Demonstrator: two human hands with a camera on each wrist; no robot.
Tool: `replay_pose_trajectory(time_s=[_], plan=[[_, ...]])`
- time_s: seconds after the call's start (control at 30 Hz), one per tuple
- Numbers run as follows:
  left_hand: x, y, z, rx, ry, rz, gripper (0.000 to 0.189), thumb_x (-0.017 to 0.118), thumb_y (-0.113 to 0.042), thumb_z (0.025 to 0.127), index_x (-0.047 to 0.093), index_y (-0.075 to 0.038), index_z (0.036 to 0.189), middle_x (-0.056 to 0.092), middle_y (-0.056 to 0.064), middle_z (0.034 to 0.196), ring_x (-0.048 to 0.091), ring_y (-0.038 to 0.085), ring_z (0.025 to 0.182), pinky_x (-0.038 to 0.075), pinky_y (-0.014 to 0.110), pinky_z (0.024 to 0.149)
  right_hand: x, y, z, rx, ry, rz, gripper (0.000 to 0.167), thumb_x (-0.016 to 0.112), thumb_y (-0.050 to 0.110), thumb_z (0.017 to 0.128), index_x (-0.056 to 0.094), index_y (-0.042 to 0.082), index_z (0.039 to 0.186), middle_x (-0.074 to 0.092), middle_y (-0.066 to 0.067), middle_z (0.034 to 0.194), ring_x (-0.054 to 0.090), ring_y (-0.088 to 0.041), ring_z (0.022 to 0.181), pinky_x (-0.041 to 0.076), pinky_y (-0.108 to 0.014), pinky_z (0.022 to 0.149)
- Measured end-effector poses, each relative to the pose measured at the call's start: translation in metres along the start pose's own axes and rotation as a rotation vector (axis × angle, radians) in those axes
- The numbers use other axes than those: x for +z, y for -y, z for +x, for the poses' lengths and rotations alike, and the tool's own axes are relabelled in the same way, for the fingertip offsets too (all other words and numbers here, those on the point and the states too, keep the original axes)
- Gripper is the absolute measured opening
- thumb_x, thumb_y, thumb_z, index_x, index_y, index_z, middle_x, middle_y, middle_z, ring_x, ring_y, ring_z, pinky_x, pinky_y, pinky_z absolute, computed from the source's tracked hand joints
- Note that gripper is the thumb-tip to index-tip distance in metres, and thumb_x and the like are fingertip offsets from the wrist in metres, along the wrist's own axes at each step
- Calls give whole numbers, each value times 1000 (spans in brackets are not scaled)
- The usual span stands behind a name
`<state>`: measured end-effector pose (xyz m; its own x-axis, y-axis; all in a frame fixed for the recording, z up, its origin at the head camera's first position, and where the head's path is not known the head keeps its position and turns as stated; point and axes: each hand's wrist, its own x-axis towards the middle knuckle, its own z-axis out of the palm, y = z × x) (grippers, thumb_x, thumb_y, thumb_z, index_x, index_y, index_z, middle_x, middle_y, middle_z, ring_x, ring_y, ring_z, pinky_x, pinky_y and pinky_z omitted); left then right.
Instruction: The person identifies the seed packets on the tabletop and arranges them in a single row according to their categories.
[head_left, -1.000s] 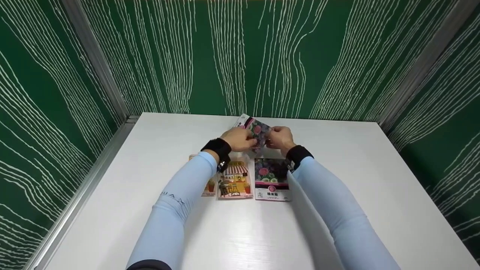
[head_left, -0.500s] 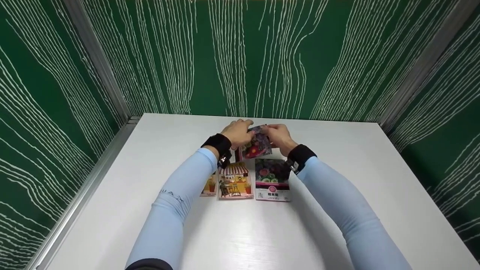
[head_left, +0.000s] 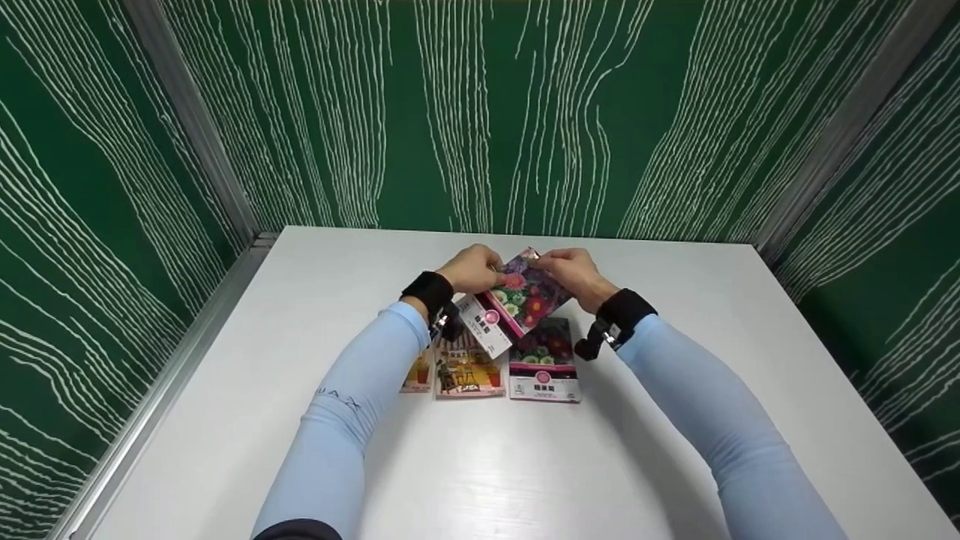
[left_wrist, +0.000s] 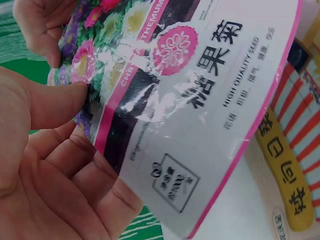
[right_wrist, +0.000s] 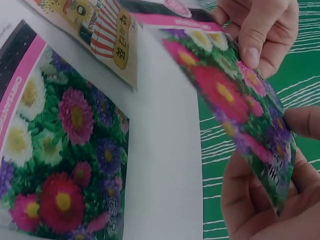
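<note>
A glossy chrysanthemum seed packet [head_left: 523,297], flowers printed above a white label, is held tilted over the table between both hands. My left hand [head_left: 472,269] pinches its left edge, thumb on the printed front and fingers behind, as the left wrist view shows. At the upper right corner my right hand [head_left: 574,274] pinches it between thumb and fingers. Below lies a second packet of the same flower print [head_left: 544,375]. Beside that one is a yellow packet with a striped awning [head_left: 469,373], partly covered by the held packet.
Another yellow packet [head_left: 418,375] lies at the left of the row, mostly hidden by the left forearm. The white table [head_left: 480,457] ends at a green wall [head_left: 450,112] with wavy white lines. Metal frame posts [head_left: 191,112] stand in the corners.
The seed packet has turned between the hands, so its flower front and white label now face up towards the head camera. The right hand has shifted slightly right. The packets on the table stay put.
</note>
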<state>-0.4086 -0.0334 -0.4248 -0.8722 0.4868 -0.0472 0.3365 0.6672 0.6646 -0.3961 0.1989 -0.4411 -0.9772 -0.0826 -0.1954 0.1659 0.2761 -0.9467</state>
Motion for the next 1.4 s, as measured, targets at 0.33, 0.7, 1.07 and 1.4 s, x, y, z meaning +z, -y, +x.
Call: replay_pose_trajectory(time_s=[0.33, 0.7, 1.07, 1.4], plan=[[9, -15, -4, -106, -190, -217, 24, 70, -24, 107, 75, -1, 108, 61, 2, 92, 55, 13, 76, 41, 25, 65, -25, -8, -12, 67, -27, 304, 28, 75, 28, 104, 68, 6, 120, 75, 3, 84, 71, -8, 65, 62, -24, 68], [27, -31, 1, -135, -332, -298, 26, 70, -24, 107, 74, -1, 120, 68, 5, 92, 56, 12, 75, 45, 26, 65, -49, -18, -20, 175, 29, 322, 32, 75, 26, 105, 65, 7, 129, 80, -1, 96, 76, -12, 78, 64, -23, 75], [56, -54, -3, -148, -240, -394, 30, 72, -17, 105, 65, -10, 76, 57, -2, 71, 67, 14, 60, 67, 41, 71, -87, -32, -30, 202, 23, 65, 44, 77, 26, 103, 60, 4, 138, 76, 3, 99, 75, -11, 85, 64, -24, 77], [88, -69, 12, -208, -167, -138, 38, 88, -28, 94, 71, -12, 64, 66, -1, 52, 59, 7, 38, 67, 40, 66, -116, -51, -42, 226, 87, -101, 44, 74, 25, 104, 61, -1, 137, 77, 5, 97, 75, -12, 83, 64, -25, 76]])
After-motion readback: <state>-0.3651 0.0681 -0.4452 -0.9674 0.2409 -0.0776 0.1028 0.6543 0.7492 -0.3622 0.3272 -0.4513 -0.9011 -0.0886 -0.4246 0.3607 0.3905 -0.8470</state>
